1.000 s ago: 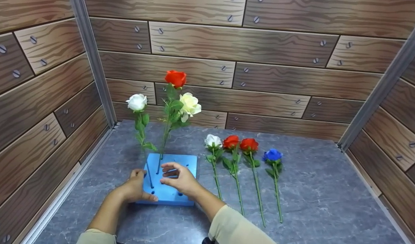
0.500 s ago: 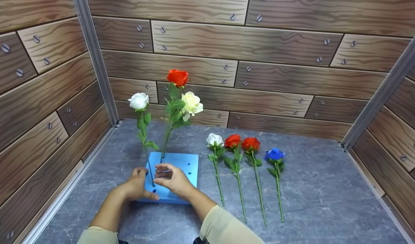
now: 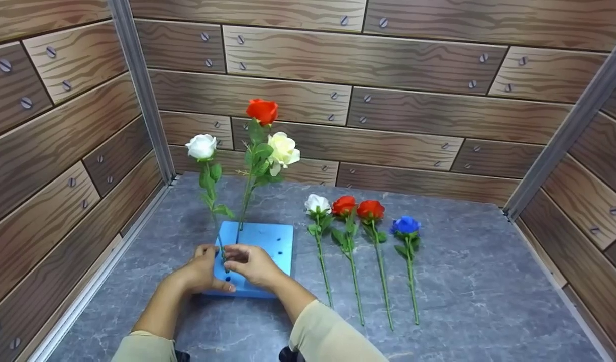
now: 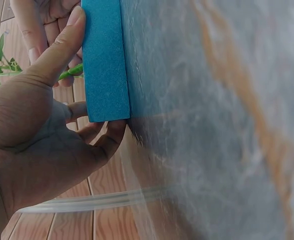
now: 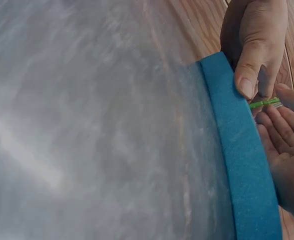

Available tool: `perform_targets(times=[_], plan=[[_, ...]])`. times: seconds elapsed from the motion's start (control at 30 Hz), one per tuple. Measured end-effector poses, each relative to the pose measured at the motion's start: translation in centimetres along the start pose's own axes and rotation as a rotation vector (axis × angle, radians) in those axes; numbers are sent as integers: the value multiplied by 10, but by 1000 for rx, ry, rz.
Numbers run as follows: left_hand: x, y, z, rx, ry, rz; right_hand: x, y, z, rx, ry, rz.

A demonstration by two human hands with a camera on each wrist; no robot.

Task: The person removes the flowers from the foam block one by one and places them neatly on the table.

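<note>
A blue foam block with several holes lies on the table. My left hand grips its left side, thumb on the front edge and fingers around the far side. A white rose stands upright in the block. My right hand holds its lower stem between thumb and fingers, just above the foam. In the right wrist view, the green stem shows between the thumb and fingers. Behind it, a red rose and a pale yellow rose rise from the block's back left.
To the block's right lie a second white rose, two red roses and a blue rose, stems toward me. Wood-patterned walls enclose the grey marbled table at the back and sides.
My right hand has moved left across the block to the white rose's stem, and its fingers have closed in on it. The left hand has kept its hold on the block.
</note>
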State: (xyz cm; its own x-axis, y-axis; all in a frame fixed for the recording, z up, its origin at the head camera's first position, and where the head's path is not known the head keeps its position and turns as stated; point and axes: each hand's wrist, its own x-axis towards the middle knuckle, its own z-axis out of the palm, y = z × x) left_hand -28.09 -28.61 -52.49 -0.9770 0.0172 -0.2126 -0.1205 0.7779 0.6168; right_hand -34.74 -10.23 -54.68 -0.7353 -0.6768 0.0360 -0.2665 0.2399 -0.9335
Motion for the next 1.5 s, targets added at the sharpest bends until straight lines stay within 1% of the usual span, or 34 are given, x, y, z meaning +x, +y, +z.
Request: perform_targets(times=[0.17,0.37,0.67,0.93,1.1,1.33,1.5], plan=[[0,0,0,-7,-21,-1,0,-1,0,6,-19,18],[-2,-1,0,-22,-22,8,-1,1,1,34,2,19],[0,0,1,-3,-5,9,-2,2,3,75,62,-2],[-1,-1,0,-2,-1,30,-3,1,7,96,128,-23],[-1,-1,0,-18,-3,14,-2,3,6,89,136,-20],[-1,-1,0,-12,5,28,-3,4,4,45,167,-47],[-2,-1,0,-9,9,28,-3,6,3,36,172,-56]])
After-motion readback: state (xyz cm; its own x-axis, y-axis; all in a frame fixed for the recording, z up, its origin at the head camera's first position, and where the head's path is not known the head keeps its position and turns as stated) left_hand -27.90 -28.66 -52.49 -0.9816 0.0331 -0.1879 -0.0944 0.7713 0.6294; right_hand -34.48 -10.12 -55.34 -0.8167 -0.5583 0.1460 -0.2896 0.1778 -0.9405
